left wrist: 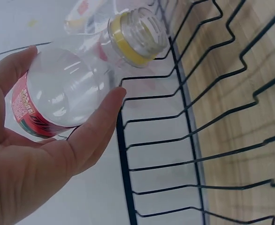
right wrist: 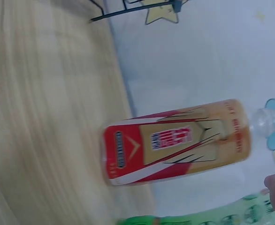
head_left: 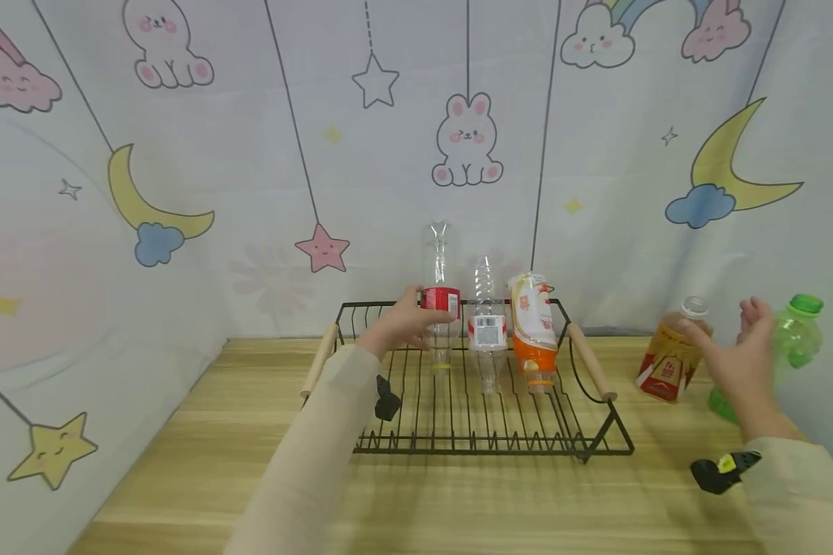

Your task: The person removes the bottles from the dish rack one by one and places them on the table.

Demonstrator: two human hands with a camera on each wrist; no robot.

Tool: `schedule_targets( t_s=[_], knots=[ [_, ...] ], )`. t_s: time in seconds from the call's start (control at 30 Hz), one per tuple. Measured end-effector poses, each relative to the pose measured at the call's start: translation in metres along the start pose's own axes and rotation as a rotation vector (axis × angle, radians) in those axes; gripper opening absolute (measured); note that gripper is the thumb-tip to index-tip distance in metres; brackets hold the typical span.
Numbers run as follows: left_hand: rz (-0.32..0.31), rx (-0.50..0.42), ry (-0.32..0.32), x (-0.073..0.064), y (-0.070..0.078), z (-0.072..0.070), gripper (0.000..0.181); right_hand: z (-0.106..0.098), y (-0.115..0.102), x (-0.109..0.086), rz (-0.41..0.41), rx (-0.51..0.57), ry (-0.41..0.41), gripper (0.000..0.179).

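Observation:
My left hand (head_left: pixel 404 320) grips a clear plastic bottle with a red label (head_left: pixel 442 301), tilted neck down at the left part of a black wire dish rack (head_left: pixel 458 443). In the left wrist view the thumb and fingers curl round this bottle's body, and its capless mouth with a yellow ring points at the wires. My right hand (head_left: pixel 744 366) is raised at the far right, fingers spread and holding nothing. It is between a capless bottle with a gold-and-red label (head_left: pixel 669 361) and a green bottle (head_left: pixel 798 339) with a green cap, partly hidden behind the hand.
Inside the rack, a clear bottle with a white-and-red label (head_left: pixel 487 333) and a white-and-orange bottle (head_left: pixel 533 327) lean neck down. The rack has wooden handles (head_left: pixel 592 362) and stands on a wood-grain table (head_left: pixel 180 462). A cartoon-printed curtain (head_left: pixel 389 154) hangs close behind.

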State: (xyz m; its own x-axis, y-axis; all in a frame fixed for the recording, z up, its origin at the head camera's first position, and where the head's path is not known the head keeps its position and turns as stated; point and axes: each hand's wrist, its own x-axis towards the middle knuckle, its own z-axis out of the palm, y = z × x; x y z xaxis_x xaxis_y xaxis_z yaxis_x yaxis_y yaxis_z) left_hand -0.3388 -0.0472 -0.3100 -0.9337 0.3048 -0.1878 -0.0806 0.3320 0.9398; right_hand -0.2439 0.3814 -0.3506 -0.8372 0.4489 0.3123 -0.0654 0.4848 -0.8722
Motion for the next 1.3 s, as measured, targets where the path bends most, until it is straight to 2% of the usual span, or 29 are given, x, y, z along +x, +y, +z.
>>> schedule_targets(
  t_s=[0.3, 0.6, 0.73, 0.97, 1.2, 1.3],
  knots=[
    [0.048, 0.046, -0.066, -0.026, 0.023, -0.008, 0.092, -0.017, -0.037, -0.009, -0.163, -0.045, 0.004, 0.091],
    [0.091, 0.094, -0.158, -0.059, 0.038, -0.006, 0.081, -0.017, -0.077, -0.027, -0.339, -0.091, -0.055, 0.089],
    [0.109, 0.123, -0.223, -0.075, 0.043, -0.002, 0.078, -0.014, -0.094, -0.04, -0.426, -0.129, -0.106, 0.091],
    [0.127, 0.175, -0.326, -0.098, 0.047, 0.012, 0.077, -0.004, -0.118, -0.066, -0.602, -0.124, -0.192, 0.095],
    [0.13, 0.176, -0.403, -0.117, 0.044, 0.028, 0.073, 0.01, -0.132, -0.087, -0.836, -0.083, -0.267, 0.104],
    [0.123, 0.179, -0.434, -0.125, 0.04, 0.035, 0.074, 0.015, -0.134, -0.095, -0.915, -0.075, -0.309, 0.097]
  ],
)
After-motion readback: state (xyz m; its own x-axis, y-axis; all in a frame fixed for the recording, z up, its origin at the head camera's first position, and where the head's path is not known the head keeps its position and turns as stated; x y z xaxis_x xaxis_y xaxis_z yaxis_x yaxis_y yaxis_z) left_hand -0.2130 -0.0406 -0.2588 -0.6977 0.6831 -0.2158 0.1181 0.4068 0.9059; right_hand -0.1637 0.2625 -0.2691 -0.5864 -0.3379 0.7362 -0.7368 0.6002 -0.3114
